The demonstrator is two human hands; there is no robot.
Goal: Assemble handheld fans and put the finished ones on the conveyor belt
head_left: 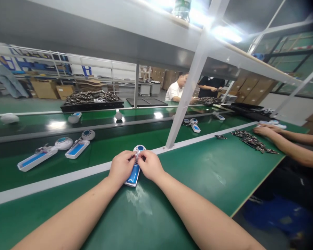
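Note:
A white handheld device with a blue panel lies on the green workbench, its round blue-and-white head pointing away from me. My left hand pinches a small dark part against the device's neck. My right hand grips the neck from the other side. Both hands hide the join between head and body. A co-worker's hands rest at the right, beside a loose pile of dark metal parts.
A conveyor belt with a white edge strip runs beyond the bench, carrying several similar devices. A white steel upright stands at the bench's far side. A black tray heaped with dark parts sits across the belt.

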